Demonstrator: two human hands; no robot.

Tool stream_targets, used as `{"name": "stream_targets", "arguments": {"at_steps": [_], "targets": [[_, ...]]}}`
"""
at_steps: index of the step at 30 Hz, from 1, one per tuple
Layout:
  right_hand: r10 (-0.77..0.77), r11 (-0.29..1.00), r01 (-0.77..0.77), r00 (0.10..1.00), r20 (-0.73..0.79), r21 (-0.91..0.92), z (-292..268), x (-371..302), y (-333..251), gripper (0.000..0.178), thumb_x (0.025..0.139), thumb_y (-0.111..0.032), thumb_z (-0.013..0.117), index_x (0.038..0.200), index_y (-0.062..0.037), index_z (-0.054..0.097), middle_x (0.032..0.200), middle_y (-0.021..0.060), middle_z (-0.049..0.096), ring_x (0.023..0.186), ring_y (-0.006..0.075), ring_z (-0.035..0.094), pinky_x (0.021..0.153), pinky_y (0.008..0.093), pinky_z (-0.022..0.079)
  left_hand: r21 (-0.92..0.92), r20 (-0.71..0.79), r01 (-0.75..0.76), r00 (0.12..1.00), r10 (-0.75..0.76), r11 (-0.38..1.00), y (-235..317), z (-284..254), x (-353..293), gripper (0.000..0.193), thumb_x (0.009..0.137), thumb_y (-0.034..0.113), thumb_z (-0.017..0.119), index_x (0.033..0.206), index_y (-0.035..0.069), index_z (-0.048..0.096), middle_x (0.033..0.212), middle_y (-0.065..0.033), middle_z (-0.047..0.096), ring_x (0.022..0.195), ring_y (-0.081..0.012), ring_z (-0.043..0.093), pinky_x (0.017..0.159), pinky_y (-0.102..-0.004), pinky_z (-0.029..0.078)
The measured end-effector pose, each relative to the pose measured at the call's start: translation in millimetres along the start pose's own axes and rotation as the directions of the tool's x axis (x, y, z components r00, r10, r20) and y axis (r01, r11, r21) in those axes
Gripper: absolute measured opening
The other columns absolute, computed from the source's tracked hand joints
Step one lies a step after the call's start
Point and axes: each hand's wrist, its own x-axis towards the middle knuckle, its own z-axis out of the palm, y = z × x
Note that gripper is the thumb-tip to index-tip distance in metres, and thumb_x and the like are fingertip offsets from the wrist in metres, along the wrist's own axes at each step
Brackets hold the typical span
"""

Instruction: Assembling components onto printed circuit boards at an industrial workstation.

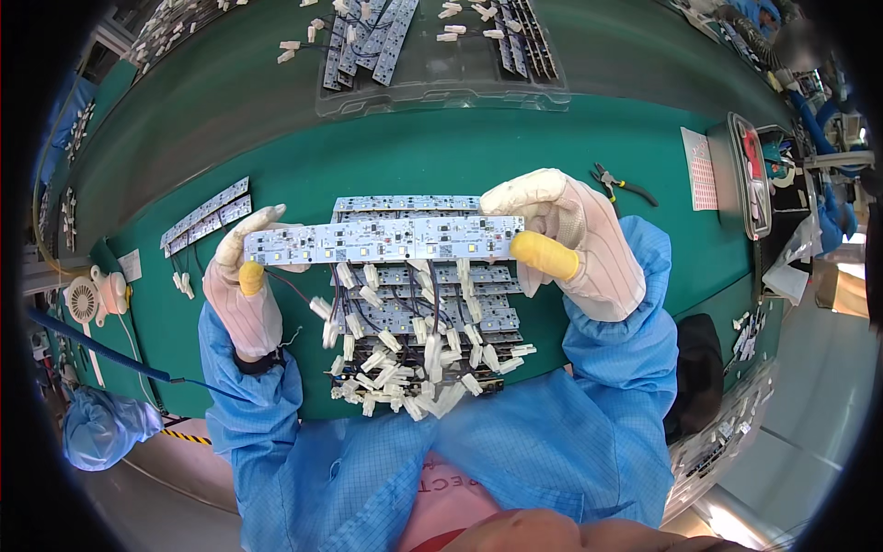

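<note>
Both my gloved hands hold up a long white LED circuit board [386, 241], its component side facing me. My left hand [246, 276] grips the left end, with a yellow cover on the thumb. At the right end, my right hand [575, 244] pinches the board between a yellow-covered thumb and the fingers behind it. Below and behind lies a stack of similar LED boards [405, 203], partly hidden by the held one. Dark wires with white plug connectors [391, 373] hang in a bunch over the stack's near side.
Two LED boards [207, 216] lie at the left on the green mat [607, 133]. Cutting pliers [625, 185] and a printed sheet [699, 168] are at the right, near a clear bin [750, 175]. A clear tray [441, 97] with boards stands at the back. A small fan [85, 300] is at the left.
</note>
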Motion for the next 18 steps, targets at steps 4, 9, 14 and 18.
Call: {"name": "stream_targets", "arguments": {"at_steps": [4,9,14,18], "targets": [[-0.057,0.998,0.057,0.998,-0.012,-0.017,2.1,1.6,2.8,0.042,0.084,-0.031,0.068,0.109,-0.0002,0.056,0.083,0.0070,0.062,0.053,0.0072,0.054,0.047,0.0187,0.042,-0.015,-0.045,-0.029,0.999,0.028,0.999,-3.0,0.2,0.6,0.050,0.092,0.041,0.054,0.114,-0.003,0.058,0.094,-0.0145,0.067,0.078,-0.0144,0.064,0.069,-0.0253,0.052],[-0.045,0.996,0.042,0.998,0.039,0.081,-0.3,0.7,0.6,0.049,0.082,-0.038,0.069,0.111,-0.0007,0.056,0.077,0.0038,0.060,0.054,0.0065,0.054,0.048,0.0172,0.041,0.008,0.035,0.059,0.998,-0.059,0.998,4.5,-3.5,3.1,0.050,0.092,0.041,0.053,0.116,-0.003,0.057,0.095,-0.0145,0.067,0.076,-0.0144,0.065,0.070,-0.0245,0.051],[-0.010,0.997,0.007,0.999,0.039,0.074,-0.1,2.8,2.3,0.049,0.082,-0.037,0.070,0.111,-0.0007,0.055,0.076,0.0029,0.059,0.054,0.0060,0.054,0.048,0.0167,0.040,-0.107,0.045,0.064,0.997,-0.060,0.992,1.0,-3.1,1.8,0.053,0.091,0.043,0.054,0.115,-0.004,0.057,0.095,-0.0132,0.067,0.074,-0.0139,0.065,0.070,-0.0241,0.051],[0.036,0.999,-0.036,0.998,-0.053,0.004,2.8,4.6,-0.5,0.041,0.083,-0.028,0.069,0.110,-0.0001,0.055,0.082,0.0051,0.060,0.053,0.0064,0.053,0.046,0.0175,0.040,-0.128,-0.010,0.019,1.000,-0.020,0.992,0.8,-6.9,-1.4,0.059,0.085,0.043,0.062,0.118,-0.004,0.054,0.092,-0.0137,0.067,0.075,-0.0148,0.065,0.073,-0.0255,0.051]]}}
